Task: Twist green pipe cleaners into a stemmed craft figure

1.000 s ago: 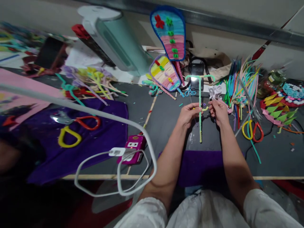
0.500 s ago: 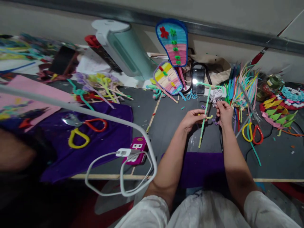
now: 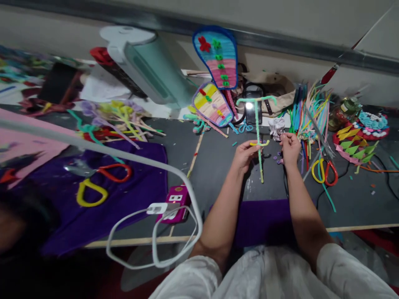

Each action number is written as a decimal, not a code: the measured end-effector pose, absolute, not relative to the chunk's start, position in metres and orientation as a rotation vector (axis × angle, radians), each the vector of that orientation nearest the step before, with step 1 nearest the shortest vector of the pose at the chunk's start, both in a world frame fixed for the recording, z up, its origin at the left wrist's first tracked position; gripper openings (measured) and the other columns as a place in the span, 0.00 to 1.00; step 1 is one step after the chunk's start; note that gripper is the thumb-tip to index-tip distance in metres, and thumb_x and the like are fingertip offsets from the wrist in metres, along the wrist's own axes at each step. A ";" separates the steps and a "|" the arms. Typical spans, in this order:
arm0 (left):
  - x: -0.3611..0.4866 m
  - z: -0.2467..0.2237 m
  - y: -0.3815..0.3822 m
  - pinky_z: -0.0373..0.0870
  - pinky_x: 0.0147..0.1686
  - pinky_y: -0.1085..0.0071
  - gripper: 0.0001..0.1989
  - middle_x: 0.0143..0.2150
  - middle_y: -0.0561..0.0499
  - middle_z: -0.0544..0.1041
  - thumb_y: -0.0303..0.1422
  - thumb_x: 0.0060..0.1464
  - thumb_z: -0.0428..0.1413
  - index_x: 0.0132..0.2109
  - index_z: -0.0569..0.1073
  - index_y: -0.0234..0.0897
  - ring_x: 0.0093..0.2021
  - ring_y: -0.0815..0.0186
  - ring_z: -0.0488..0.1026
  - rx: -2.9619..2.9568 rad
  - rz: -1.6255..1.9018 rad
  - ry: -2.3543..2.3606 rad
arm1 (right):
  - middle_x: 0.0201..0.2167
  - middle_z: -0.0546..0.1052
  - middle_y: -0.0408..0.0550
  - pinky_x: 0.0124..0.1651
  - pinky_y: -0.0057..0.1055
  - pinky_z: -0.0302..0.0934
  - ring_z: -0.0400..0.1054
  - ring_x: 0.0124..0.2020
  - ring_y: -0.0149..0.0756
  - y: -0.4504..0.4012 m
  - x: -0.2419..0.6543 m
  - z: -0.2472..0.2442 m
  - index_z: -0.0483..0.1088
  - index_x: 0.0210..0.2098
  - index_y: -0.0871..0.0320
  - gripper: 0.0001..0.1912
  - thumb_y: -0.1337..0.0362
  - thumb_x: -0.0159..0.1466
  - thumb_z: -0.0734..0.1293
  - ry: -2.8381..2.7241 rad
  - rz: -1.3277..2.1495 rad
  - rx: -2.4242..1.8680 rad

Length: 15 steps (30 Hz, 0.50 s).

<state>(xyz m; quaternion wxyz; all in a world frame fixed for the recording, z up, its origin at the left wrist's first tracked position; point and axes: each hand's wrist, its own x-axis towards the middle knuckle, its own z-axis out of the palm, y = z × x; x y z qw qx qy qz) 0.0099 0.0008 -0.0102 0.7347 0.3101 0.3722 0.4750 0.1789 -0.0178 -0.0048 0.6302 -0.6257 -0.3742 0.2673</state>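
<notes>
My left hand (image 3: 245, 155) pinches a green pipe-cleaner frame (image 3: 258, 120) near its short yellow crosspiece. The frame stands upright, with a long bar across its top curving down at the ends and a stem reaching below my fingers. To its right, my right hand (image 3: 290, 146) is closed, its fingertips drawn together; whatever it grips is too small to make out. Just behind that hand lies a crumpled grey-white piece (image 3: 277, 127). Small purple rings (image 3: 277, 160) are on the dark table between my hands.
Scissors (image 3: 324, 171) and a bundle of colourful pipe cleaners (image 3: 311, 112) are at right. A white cable (image 3: 156, 162) arches over the left side, by a magenta power strip (image 3: 174, 203). More scissors (image 3: 92, 194) lie on purple cloth (image 3: 137, 195). Decorated paddles (image 3: 222, 58) lean behind.
The view has shifted, so most things appear further left. The green frame has turned from a slant to more upright, its top bar now centred over the stem. My left hand still holds it.
</notes>
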 end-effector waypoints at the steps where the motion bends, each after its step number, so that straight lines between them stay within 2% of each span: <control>1: 0.010 -0.010 0.001 0.72 0.31 0.73 0.22 0.31 0.51 0.80 0.36 0.30 0.74 0.36 0.81 0.35 0.28 0.70 0.75 0.661 1.063 0.815 | 0.24 0.72 0.40 0.27 0.25 0.59 0.66 0.25 0.30 -0.019 0.179 -0.003 0.70 0.38 0.55 0.16 0.50 0.60 0.68 -0.880 0.572 -1.448; 3: 0.011 -0.009 0.003 0.73 0.32 0.72 0.22 0.30 0.52 0.80 0.37 0.30 0.74 0.36 0.80 0.36 0.27 0.71 0.75 0.628 1.095 0.809 | 0.26 0.74 0.41 0.32 0.26 0.62 0.69 0.29 0.32 -0.023 0.179 0.000 0.70 0.37 0.55 0.13 0.52 0.60 0.67 -0.919 0.508 -1.479; 7: 0.011 -0.010 0.006 0.74 0.32 0.72 0.23 0.29 0.53 0.79 0.37 0.32 0.74 0.38 0.80 0.35 0.27 0.72 0.73 0.588 1.107 0.800 | 0.22 0.71 0.39 0.30 0.27 0.60 0.66 0.24 0.32 -0.028 0.183 0.004 0.70 0.31 0.54 0.15 0.50 0.63 0.64 -0.920 0.412 -1.582; 15: 0.011 -0.011 0.008 0.73 0.31 0.73 0.23 0.28 0.53 0.78 0.38 0.33 0.74 0.39 0.80 0.34 0.26 0.72 0.72 0.577 1.089 0.789 | 0.25 0.73 0.42 0.33 0.28 0.61 0.66 0.26 0.32 -0.025 0.205 0.010 0.69 0.31 0.55 0.12 0.53 0.63 0.64 -0.886 0.169 -1.735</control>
